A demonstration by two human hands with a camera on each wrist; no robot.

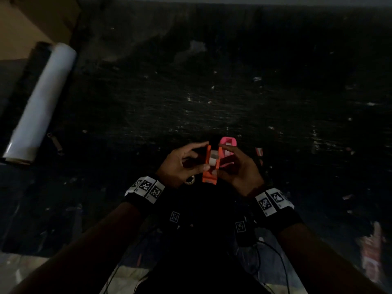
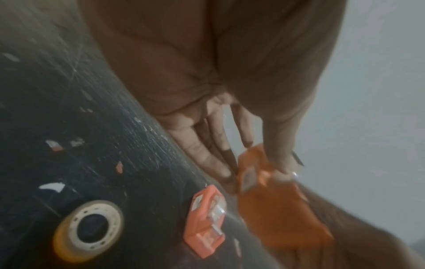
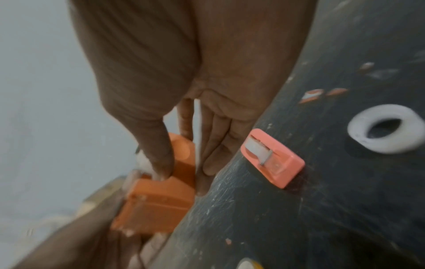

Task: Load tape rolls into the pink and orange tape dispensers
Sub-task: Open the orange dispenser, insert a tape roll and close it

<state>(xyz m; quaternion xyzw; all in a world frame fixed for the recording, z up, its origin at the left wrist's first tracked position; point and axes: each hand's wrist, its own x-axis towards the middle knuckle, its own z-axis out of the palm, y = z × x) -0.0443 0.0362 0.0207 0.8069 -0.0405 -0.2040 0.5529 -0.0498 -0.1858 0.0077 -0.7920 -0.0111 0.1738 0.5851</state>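
Observation:
Both hands hold the orange tape dispenser (image 1: 210, 167) just above the black table. My left hand (image 1: 203, 155) grips its left side between thumb and fingers. My right hand (image 1: 220, 160) holds the right side, and its thumb presses on a white tape roll (image 3: 143, 162) seated in the dispenser (image 3: 158, 200). The pink dispenser (image 1: 228, 143) lies on the table right behind them, with tape showing in its slot (image 3: 273, 158). A yellowish tape roll (image 2: 89, 231) lies flat near my left wrist. A white ring-shaped roll (image 3: 386, 128) lies beyond the pink dispenser.
A long white film roll (image 1: 40, 102) lies at the table's left, below a cardboard box (image 1: 31, 22). Paper and tape scraps dot the scratched black table (image 1: 212, 92). A small red-and-white piece (image 1: 259, 151) lies right of my right hand. Cables hang near my body.

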